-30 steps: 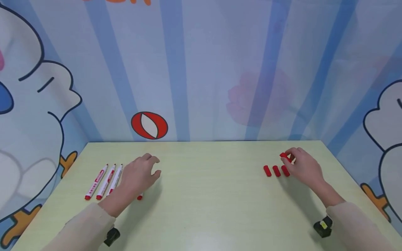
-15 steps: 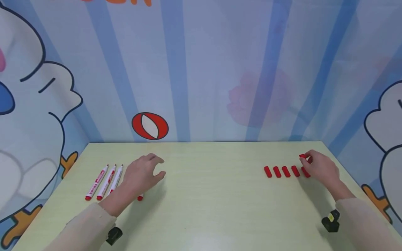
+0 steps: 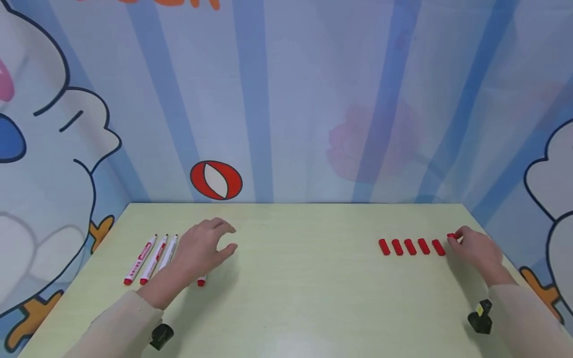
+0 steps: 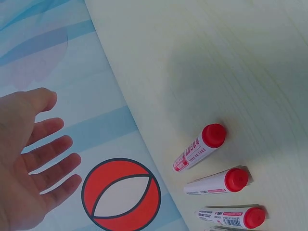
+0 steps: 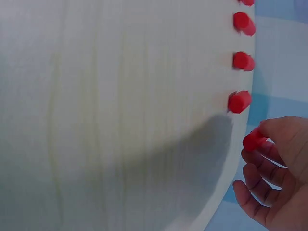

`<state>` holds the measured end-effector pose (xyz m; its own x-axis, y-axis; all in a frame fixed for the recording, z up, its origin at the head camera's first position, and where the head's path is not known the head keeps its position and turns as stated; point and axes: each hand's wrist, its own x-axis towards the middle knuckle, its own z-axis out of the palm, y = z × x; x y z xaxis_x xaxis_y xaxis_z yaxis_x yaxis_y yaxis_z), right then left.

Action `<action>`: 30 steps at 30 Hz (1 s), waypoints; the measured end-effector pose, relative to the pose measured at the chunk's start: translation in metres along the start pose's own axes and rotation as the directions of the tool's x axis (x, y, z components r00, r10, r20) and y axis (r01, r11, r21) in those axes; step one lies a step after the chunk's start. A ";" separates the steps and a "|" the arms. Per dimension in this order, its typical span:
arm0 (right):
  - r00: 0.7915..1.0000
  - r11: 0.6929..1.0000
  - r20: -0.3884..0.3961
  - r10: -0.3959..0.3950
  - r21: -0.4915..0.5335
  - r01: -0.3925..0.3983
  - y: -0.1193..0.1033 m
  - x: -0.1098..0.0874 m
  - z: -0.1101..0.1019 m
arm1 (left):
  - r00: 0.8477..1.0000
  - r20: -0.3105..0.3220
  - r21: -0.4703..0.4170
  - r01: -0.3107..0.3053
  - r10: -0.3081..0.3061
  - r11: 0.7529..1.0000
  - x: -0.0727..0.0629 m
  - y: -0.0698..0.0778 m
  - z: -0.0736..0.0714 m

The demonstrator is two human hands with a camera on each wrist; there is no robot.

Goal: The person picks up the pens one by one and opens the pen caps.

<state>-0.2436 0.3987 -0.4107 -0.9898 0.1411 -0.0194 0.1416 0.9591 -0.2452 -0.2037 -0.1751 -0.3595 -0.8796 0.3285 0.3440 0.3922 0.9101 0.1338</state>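
Note:
Thumb and fingers of my right hand [image 3: 479, 253] pinch a red marker cap [image 5: 254, 139] at the right end of a row of red caps [image 3: 410, 246] on the table. The held cap is low over the tabletop, level with the row, and partly covered by the fingers. My left hand [image 3: 203, 251] hovers with loosely spread fingers and holds nothing. Beneath and beside it lie several white markers [image 3: 140, 260] with red end plugs, side by side and slanted. The hand and forearm hide some of them in the head view; the left wrist view shows a marker [image 4: 195, 152] more fully.
The pale wooden tabletop [image 3: 304, 283] ends at the back against a blue striped backdrop [image 3: 295, 99] with printed cartoon figures. Printed side panels flank the table. A small black device [image 3: 161, 336] hangs under the left wrist, another [image 3: 481, 318] under the right.
My right hand has carried its cap rightward past the row and then lowered it, uncovering caps it had blocked from view. The left hand has barely moved.

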 end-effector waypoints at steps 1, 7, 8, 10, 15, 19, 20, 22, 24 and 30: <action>1.000 1.000 0.009 0.012 -0.003 -0.012 0.002 0.000 0.001 | 1.000 -0.002 -0.001 -0.001 0.001 1.000 0.000 0.000 0.000; 0.995 0.999 0.081 0.052 -0.006 -0.052 0.011 0.001 0.007 | 1.000 -0.003 -0.009 -0.021 0.021 1.000 -0.002 0.000 0.000; 0.995 0.998 0.088 0.055 -0.006 -0.055 0.011 0.001 0.007 | 1.000 -0.005 -0.011 -0.023 0.023 1.000 -0.002 0.000 0.000; 0.994 0.998 0.095 0.060 -0.008 -0.059 0.011 0.001 0.008 | 1.000 -0.006 -0.012 -0.024 0.024 1.000 -0.002 0.001 0.001; 0.993 0.997 0.090 0.071 -0.011 -0.071 0.009 0.004 0.010 | 1.000 -0.010 -0.013 -0.024 0.024 1.000 -0.002 0.001 0.001; 0.993 0.997 0.085 0.082 -0.014 -0.081 0.010 0.004 0.012 | 0.999 -0.005 -0.013 -0.032 0.032 0.999 -0.001 0.001 0.002; 0.993 0.996 0.084 0.087 -0.015 -0.086 0.010 0.005 0.012 | 0.999 -0.004 -0.014 -0.034 0.034 0.999 -0.001 0.001 0.002; 0.993 0.996 0.076 0.094 -0.018 -0.093 0.010 0.006 0.013 | 0.999 -0.003 -0.014 -0.034 0.034 0.999 -0.001 0.002 0.003; 0.992 0.995 0.076 0.103 -0.022 -0.102 0.010 0.006 0.013 | 1.000 -0.002 -0.017 -0.031 0.031 0.999 -0.001 0.002 0.002; 0.990 0.993 0.087 0.115 -0.033 -0.112 0.008 0.004 0.013 | 1.000 0.000 -0.016 -0.031 0.031 0.999 -0.003 0.000 0.002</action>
<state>-0.2462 0.4036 -0.4250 -0.9647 0.2283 -0.1312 0.2520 0.9448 -0.2093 -0.2015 -0.1760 -0.3628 -0.8673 0.3562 0.3478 0.4233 0.8953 0.1386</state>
